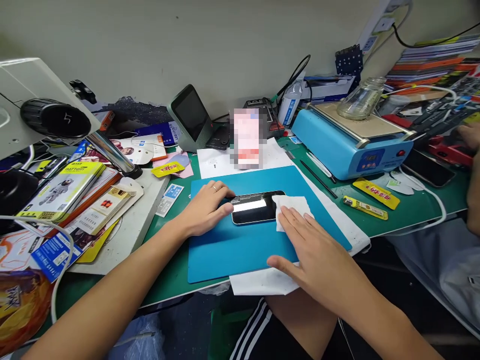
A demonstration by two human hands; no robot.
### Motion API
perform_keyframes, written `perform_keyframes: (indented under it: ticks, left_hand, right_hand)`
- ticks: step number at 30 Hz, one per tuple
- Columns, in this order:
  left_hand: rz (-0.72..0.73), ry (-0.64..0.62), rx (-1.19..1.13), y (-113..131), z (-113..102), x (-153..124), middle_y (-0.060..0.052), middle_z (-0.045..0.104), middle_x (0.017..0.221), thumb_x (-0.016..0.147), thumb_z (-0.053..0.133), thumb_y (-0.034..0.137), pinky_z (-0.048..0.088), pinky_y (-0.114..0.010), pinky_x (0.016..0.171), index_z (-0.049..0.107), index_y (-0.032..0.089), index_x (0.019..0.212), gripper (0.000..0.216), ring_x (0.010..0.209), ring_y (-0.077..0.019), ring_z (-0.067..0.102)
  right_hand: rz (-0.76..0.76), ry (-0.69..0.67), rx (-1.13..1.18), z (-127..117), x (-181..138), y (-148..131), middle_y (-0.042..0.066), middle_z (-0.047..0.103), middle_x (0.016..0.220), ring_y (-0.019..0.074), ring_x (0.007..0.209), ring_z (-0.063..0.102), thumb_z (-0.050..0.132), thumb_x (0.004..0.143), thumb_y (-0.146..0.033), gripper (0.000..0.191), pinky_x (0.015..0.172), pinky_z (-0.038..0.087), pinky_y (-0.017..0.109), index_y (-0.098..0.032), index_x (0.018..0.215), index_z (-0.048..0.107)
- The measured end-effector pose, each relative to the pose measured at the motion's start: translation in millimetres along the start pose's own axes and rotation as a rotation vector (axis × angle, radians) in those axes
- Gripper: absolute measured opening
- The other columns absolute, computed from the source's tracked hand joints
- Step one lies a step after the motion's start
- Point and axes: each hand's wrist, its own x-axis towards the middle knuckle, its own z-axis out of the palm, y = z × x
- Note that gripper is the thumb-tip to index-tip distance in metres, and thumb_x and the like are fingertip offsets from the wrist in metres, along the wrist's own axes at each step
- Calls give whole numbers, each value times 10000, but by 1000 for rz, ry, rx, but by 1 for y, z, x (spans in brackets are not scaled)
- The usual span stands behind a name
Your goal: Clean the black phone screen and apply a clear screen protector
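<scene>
A smartphone (255,207) with a glossy black screen lies face up on a blue work mat (232,255). A band of light reflects across its glass. My left hand (208,207), with a ring on one finger, grips the phone's left end between thumb and fingers. Over the right end of the phone lies a white wipe (296,204). My right hand (303,235) presses flat on that wipe, fingers stretched out and thumb spread apart over the mat. The underside of the right fingers is hidden.
Behind the mat stands a blurred upright screen (246,137) beside a grey-green display device (191,117). A blue heating plate machine (348,140) carries a glass jar (362,100). Boxes (62,192) pile up at left. Another person's arm (473,180) shows at right.
</scene>
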Motion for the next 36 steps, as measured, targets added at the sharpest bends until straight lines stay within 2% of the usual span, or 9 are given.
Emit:
perform_keyframes:
  ticks: [3,7,12,14,18,22,27,30,36]
  left_hand:
    - [2,1,0,0,0,0,-118,609,1165,954,108,771,422,-494,968,613,190,1201,809,1052,-293,522]
    - [12,4,2,0,-1,0,-117,605,1158,937,101,792,423,-494,962,612,190,1195,831,1042,-290,520]
    - [9,33,-18,-1,1,1,-111,616,1126,921,-11,784,417,-511,984,632,213,1153,890,1050,-293,521]
    - [3,71,-48,-2,3,0,-114,608,1159,921,13,792,427,-497,984,607,208,1185,874,1059,-288,535]
    - [-56,263,-155,-2,6,-2,-125,586,1181,913,66,818,477,-436,901,504,176,1278,858,983,-256,560]
    - [-43,258,-171,-2,7,-4,-128,591,1224,917,94,819,473,-430,929,474,182,1332,850,1002,-256,559]
    - [-32,183,-119,0,5,-3,-133,614,1196,929,76,799,453,-448,975,520,184,1343,864,1047,-282,560]
    - [-25,154,-79,3,3,-2,-145,572,1302,951,145,779,433,-463,1031,531,191,1357,812,1159,-306,542]
    - [-10,101,-63,5,1,-2,-152,500,1427,938,236,797,397,-470,1103,481,189,1428,819,1316,-330,478]
  right_hand:
    - [-17,-15,-1,0,11,-1,232,426,1572,378,1447,423,379,897,-789,984,1144,425,555,-42,1537,410]
    - [15,-90,59,-1,42,-3,235,343,1615,374,1492,341,296,901,-809,1032,1174,377,558,-10,1552,361]
    - [-14,-68,151,3,63,-23,226,292,1641,369,1522,269,372,881,-811,1033,1189,344,563,-56,1583,316]
    - [-56,-74,175,5,68,-37,225,298,1639,362,1527,258,377,890,-797,1013,1205,319,556,-51,1575,335]
    - [-124,-83,189,6,75,-59,263,322,1614,378,1517,276,408,864,-816,1069,1220,300,527,12,1540,375]
    - [-178,-69,187,6,70,-66,271,357,1593,380,1498,325,442,848,-818,1086,1213,325,511,29,1526,389]
    - [-216,-18,131,5,42,-56,229,431,1567,352,1467,398,508,921,-668,879,1177,406,483,-3,1494,464]
    - [-195,19,79,3,31,-37,229,471,1541,349,1442,441,455,956,-645,824,1152,441,488,-9,1479,489]
    - [17,-59,82,-4,34,11,218,380,1600,357,1473,384,309,971,-699,886,1154,421,535,-25,1538,400]
